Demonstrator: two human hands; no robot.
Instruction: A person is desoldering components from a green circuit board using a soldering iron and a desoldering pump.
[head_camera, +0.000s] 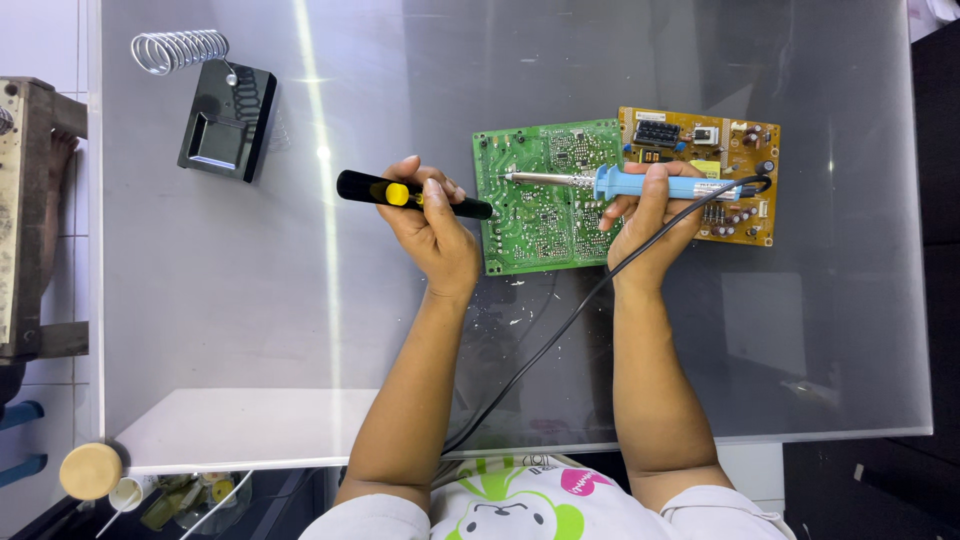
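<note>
My left hand (432, 222) grips a black and yellow desoldering pump (405, 194), held level with its tip at the left edge of a green circuit board (545, 215). Held in my right hand (648, 215) is a blue-handled soldering iron (640, 183), whose metal tip points left and rests on the upper left part of the green board. A brown circuit board (735, 135) with black connectors and capacitors lies just right of the green one, partly under my right hand. The iron's black cord (545, 345) runs back toward my body.
A black soldering iron stand (226, 120) with a coiled wire holder (180, 50) sits at the far left of the glass table (250, 300). Small solder bits speckle the glass below the green board. A wooden bench (30, 200) stands left of the table.
</note>
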